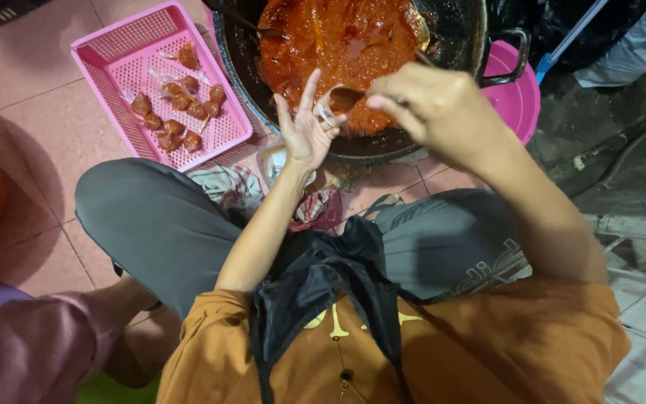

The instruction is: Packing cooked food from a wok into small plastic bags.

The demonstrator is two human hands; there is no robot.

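Your right hand grips a spoon whose bowl points left at your left hand — palm open, holding nothing clearly — both over the black pan's near rim, above the red paste.

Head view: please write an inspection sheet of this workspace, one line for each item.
Surface: pinkish tiled floor.
Job's things: big dark pan of red paste; pink basket holding wrapped red pieces.
Clutter: patterned cloth between the knees.
Grippers: left hand open, palm up; right hand shut on a spoon.
Cables: nothing seen.
Surroundings: pink bowl, another person's sleeve at lower left.
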